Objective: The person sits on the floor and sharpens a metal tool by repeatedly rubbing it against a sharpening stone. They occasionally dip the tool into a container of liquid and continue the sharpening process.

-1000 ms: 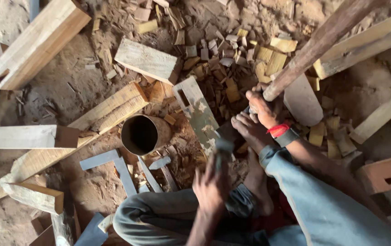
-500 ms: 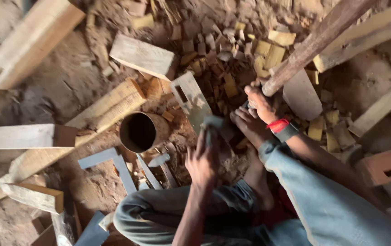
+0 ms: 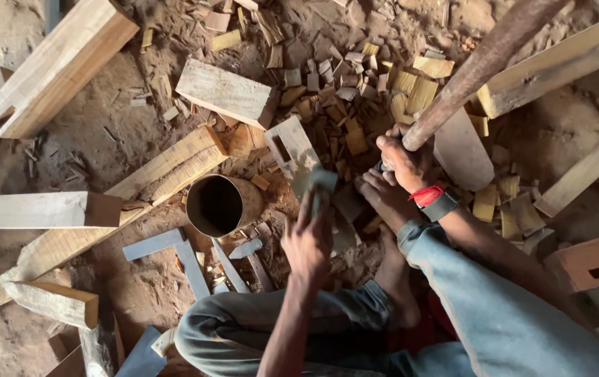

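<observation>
Sawdust floor strewn with offcuts, where the left hand (image 3: 308, 241) clenches a blurred tool (image 3: 320, 187) above the foot, and the right hand (image 3: 404, 157) grips a stiff, likely heavy pole (image 3: 484, 63) at its lower end.

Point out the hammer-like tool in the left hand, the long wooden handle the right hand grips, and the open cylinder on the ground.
Tool (image 3: 320, 183), head view, its blurred grey head.
Wooden handle (image 3: 477, 66), head view, mid shaft.
Cylinder (image 3: 216, 206), head view, dark open mouth.
</observation>
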